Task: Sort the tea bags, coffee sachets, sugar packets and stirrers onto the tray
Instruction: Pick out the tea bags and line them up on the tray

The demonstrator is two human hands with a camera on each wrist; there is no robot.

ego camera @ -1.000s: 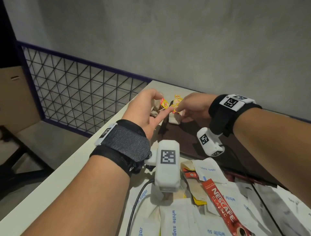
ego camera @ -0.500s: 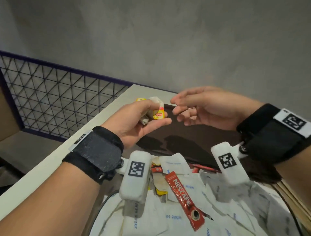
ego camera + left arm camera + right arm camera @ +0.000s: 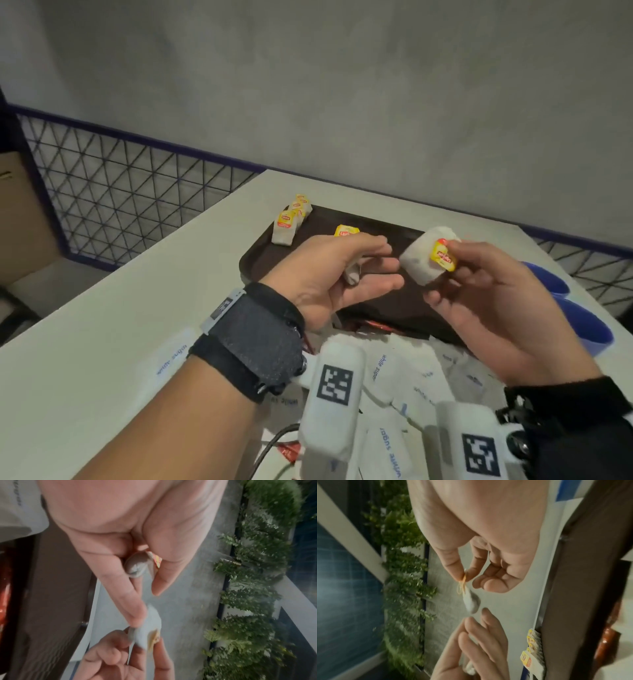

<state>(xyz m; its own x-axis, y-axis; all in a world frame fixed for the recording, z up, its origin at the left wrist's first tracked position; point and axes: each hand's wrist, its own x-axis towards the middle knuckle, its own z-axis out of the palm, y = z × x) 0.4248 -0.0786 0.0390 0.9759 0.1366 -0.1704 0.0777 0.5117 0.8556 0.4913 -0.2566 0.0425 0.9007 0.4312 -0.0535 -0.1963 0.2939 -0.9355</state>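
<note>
A tea bag [image 3: 422, 259] per hand (both pinched)

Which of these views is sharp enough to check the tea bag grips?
Head view: dim but fairly sharp; the right hand pinches a tea bag by its yellow tag, and the left hand holds another, mostly hidden. Left wrist view: motion-blurred, tray edge smeared. Right wrist view: also blurred, though the thumb-and-finger pinch shows; both wrist views are strongly distorted.
</note>
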